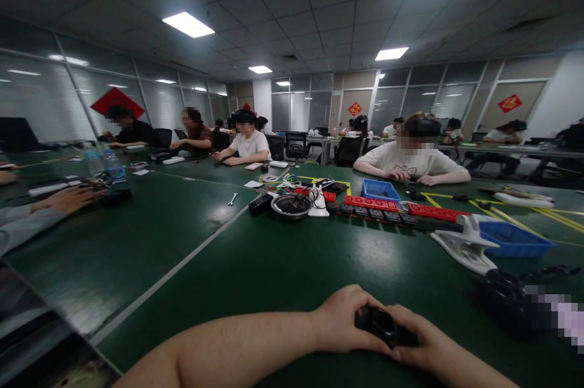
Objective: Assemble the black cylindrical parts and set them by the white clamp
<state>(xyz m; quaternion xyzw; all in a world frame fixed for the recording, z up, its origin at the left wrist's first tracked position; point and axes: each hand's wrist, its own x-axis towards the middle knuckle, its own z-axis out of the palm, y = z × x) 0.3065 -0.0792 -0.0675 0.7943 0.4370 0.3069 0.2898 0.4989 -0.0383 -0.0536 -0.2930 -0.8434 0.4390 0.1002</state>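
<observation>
black ring part (384, 324) mostly covered by hands, blurred patch (559, 315) at right edge

- Bare green table (283, 260) lies open ahead of both hands.
- Farther out, a metal bowl (291, 205) and red strips (371, 202) block.
- White clamp (465, 245) and blue tray (513, 239) crowd the right.

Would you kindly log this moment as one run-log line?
left hand: holding black ring part | right hand: holding same part | surface: green table | nearby: white clamp, blue bin
</observation>
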